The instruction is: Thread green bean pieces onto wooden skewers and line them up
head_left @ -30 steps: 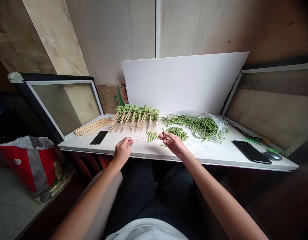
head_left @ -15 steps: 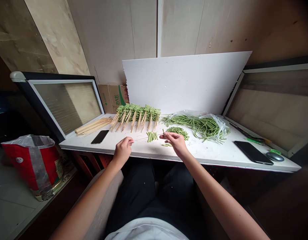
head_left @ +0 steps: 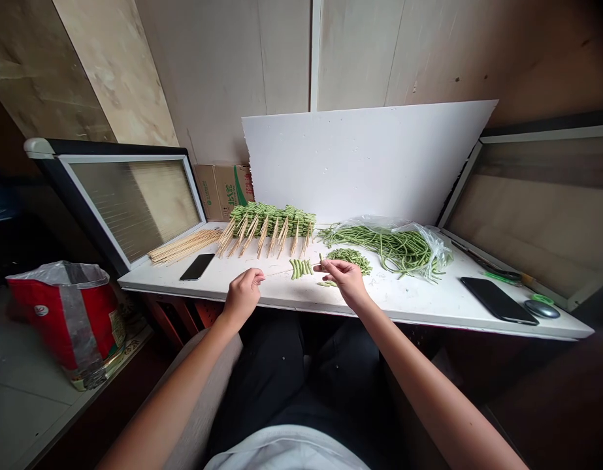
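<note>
The left hand point(head_left: 243, 297) pinches a skewer point(head_left: 276, 273) (green beans point(head_left: 300, 268) threaded on); right hand point(head_left: 345, 281) apparently pinches another piece point(head_left: 321, 260).

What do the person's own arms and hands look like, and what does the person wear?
The left hand and right hand are bare, with no gloves. The left forearm and right forearm are also bare, with no sleeves, and no watch or bracelet shows. The person wears a white top and dark trousers.
</note>
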`<state>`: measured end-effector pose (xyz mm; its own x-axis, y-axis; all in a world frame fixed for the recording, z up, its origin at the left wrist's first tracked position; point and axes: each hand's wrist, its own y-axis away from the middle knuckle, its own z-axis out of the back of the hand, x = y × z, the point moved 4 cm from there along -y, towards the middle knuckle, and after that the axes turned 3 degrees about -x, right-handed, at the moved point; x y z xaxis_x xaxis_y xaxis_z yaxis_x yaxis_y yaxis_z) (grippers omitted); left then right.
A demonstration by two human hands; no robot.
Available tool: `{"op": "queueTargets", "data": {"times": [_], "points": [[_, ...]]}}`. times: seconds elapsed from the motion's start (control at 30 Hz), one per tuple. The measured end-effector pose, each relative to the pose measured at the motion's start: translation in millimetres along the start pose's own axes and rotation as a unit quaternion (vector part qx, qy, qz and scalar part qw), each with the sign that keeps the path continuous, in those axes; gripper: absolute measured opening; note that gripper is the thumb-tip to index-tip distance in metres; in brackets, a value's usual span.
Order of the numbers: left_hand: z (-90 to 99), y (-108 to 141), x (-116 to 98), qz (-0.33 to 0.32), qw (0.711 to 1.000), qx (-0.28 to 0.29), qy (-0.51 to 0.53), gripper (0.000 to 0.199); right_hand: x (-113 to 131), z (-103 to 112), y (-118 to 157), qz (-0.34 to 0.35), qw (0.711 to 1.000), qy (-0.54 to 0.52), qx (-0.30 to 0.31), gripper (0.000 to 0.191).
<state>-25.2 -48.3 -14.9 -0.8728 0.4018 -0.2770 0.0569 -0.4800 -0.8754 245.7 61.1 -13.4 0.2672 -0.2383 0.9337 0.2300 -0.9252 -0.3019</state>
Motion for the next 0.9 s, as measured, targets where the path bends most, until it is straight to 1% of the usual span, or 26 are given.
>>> {"op": "queueTargets", "data": {"times": [0.2,0.4,0.5,0.6,0.67,0.7,0.73,0.8,0.87,0.9], "points": [[1.4,-0.4,-2.8,-0.011,1.000,-0.009,-0.006,0.027,-11.9,-6.9,3.3,0.001,1.000,-0.010,-0.013,0.031],[-2.1,1.1,-9.9,-0.015,1.000,0.000,-0.003,0.027,-20.6,-15.9,6.7,-0.014,0.999,-0.018,-0.037,0.032],[-2.5,0.8,-8.9,-0.006,1.000,-0.003,-0.005,0.026,-16.0,-13.1,3.7,-0.019,0.999,-0.021,-0.026,0.033],[-1.5,0.0,-3.4,0.014,1.000,-0.008,-0.007,0.023,-6.7,-2.5,-2.8,-0.002,1.000,-0.002,0.013,0.038],[-0.7,-0.5,0.8,0.023,1.000,-0.010,-0.010,0.021,-3.2,9.7,-8.9,0.026,0.997,0.066,0.042,0.038],[-0.4,-0.6,2.7,0.026,1.000,-0.010,-0.011,0.021,-3.1,17.6,-12.5,0.047,0.990,0.124,0.045,0.034],[-0.3,-0.6,4.4,0.028,0.999,-0.009,-0.012,0.020,-4.0,26.0,-16.1,0.070,0.978,0.193,0.044,0.028],[-0.5,-0.3,6.9,0.033,0.999,-0.006,-0.012,0.020,-8.9,42.1,-23.0,0.110,0.938,0.325,0.044,0.016],[-1.1,0.2,8.0,0.035,0.999,-0.002,-0.009,0.020,-16.7,55.0,-28.6,0.120,0.901,0.410,0.070,0.006],[-1.4,0.5,8.2,0.036,0.999,0.000,-0.009,0.020,-20.5,60.1,-30.7,0.116,0.887,0.437,0.088,0.004]]}}
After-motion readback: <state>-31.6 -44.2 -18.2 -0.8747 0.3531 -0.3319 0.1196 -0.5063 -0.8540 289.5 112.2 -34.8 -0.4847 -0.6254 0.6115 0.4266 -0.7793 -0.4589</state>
